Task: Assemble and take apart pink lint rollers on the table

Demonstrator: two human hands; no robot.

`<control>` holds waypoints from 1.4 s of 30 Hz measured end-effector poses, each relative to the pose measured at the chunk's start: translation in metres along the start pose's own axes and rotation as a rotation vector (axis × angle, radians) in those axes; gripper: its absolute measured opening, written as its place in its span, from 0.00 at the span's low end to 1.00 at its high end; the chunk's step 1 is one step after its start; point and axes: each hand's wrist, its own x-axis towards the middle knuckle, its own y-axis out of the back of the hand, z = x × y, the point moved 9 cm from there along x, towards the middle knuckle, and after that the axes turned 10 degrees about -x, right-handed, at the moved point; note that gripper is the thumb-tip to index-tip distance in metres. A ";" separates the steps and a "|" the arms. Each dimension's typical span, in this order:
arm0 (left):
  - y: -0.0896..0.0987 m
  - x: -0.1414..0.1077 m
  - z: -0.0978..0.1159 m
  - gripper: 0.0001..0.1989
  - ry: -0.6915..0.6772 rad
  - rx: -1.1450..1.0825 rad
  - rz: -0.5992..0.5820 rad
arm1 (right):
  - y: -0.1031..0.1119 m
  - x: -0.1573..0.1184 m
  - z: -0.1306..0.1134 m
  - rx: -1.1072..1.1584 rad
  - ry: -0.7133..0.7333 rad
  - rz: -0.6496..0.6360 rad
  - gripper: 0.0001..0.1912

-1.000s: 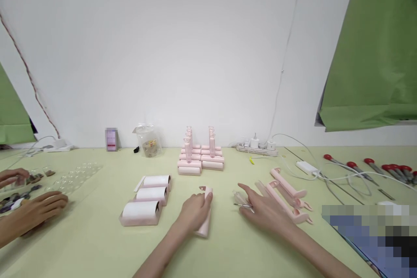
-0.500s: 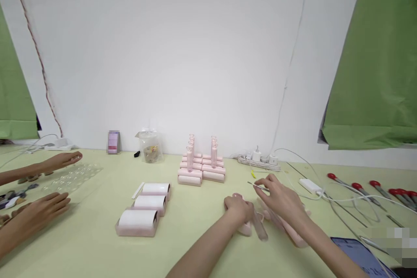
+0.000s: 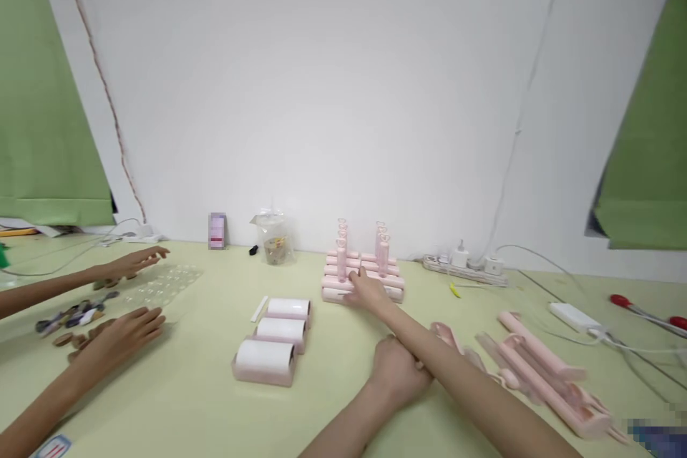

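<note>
My right hand [image 3: 368,290] reaches across to the front of the stacked pink lint rollers [image 3: 335,280], its fingers pinched on a thin metal tool that is barely visible at the fingertips. My left hand [image 3: 400,370] is curled closed low over the table, left of my right forearm. What its fingers hold is hidden. Beyond the right forearm lie a pink looped handle [image 3: 446,335] and long pink roller frames [image 3: 552,379], partly covered by that arm.
White paper rolls in pink trays [image 3: 265,361] stand left of centre, beside a white strip [image 3: 259,309]. Another person's hands [image 3: 129,336] work at the left near a clear dotted sheet [image 3: 166,285]. A power strip [image 3: 464,270], cables and red-handled tools [image 3: 620,300] lie right.
My right hand has swung left from beside the pink frames to the stacked rollers, crossing past my left hand. My left hand has shifted left off the pink pieces. The view has turned right.
</note>
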 end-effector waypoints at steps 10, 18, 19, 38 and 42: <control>0.105 -0.038 0.013 0.33 -0.167 0.214 0.402 | 0.003 -0.099 0.050 0.009 0.065 -0.031 0.12; 0.075 -0.027 -0.021 0.32 -0.063 0.095 0.041 | 0.024 -0.125 0.058 0.353 -0.185 0.125 0.15; 0.078 -0.024 -0.020 0.29 -0.073 0.113 0.057 | 0.029 -0.121 0.058 0.414 -0.213 0.166 0.13; 0.049 -0.050 -0.005 0.24 0.280 -0.748 -0.029 | 0.015 -0.168 0.071 0.463 0.070 0.048 0.14; 0.079 -0.049 -0.004 0.19 0.186 -0.756 0.243 | 0.031 -0.175 0.135 0.440 -0.280 0.266 0.09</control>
